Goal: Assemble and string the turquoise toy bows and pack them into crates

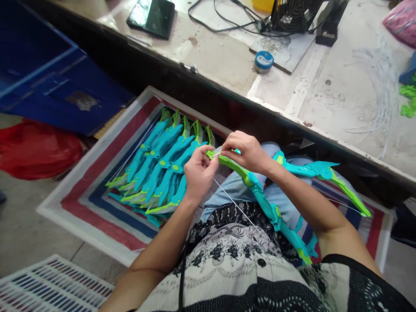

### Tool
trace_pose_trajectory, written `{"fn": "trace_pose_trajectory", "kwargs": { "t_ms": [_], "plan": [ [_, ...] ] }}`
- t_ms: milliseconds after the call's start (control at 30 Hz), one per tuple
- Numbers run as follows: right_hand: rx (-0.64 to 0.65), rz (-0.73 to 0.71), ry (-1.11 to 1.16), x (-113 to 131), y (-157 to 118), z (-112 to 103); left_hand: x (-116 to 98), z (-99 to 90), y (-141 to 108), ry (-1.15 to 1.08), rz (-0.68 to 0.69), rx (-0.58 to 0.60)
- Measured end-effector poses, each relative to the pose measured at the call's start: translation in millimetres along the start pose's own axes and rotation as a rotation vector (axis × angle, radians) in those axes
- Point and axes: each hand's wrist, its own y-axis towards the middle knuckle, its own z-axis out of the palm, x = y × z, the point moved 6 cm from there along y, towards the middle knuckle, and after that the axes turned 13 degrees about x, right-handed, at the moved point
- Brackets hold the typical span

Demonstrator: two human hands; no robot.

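Note:
A turquoise and green toy bow (261,197) lies across my lap, its green tip raised between my hands. My left hand (199,173) is closed, pinching that tip between thumb and fingers. Just to its right, my right hand (245,149) is closed in a pinch on the white string at the tip; its fingertips partly hide the string's end. The bowstring (235,203) runs slanting down from the tip across my clothes. A second toy bow (299,169) rests by my right thigh, partly behind my right forearm. Several finished-looking bows (165,162) lie in a row on the left.
Beneath the bows spreads a white-rimmed bin (94,234) lined with striped cloth. On the workbench (224,65) are a phone (152,17), a blue-lidded tin (263,61), a black fan (294,15) and loose white strings (383,95). A blue crate (48,82) stands left; a white basket (48,286) sits lower left.

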Motion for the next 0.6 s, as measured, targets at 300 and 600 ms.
{"fn": "trace_pose_trajectory", "kwargs": {
  "t_ms": [300, 600],
  "plan": [
    [-0.535, 0.262, 0.017, -72.8, 0.1, -72.8, -2.9, 8.4, 6.2, -0.041, 0.185, 0.042],
    [-0.444, 0.170, 0.292, 16.4, -9.2, 41.8, -2.8, -14.3, 33.9, -0.232, -0.144, 0.086]
  ]
}}
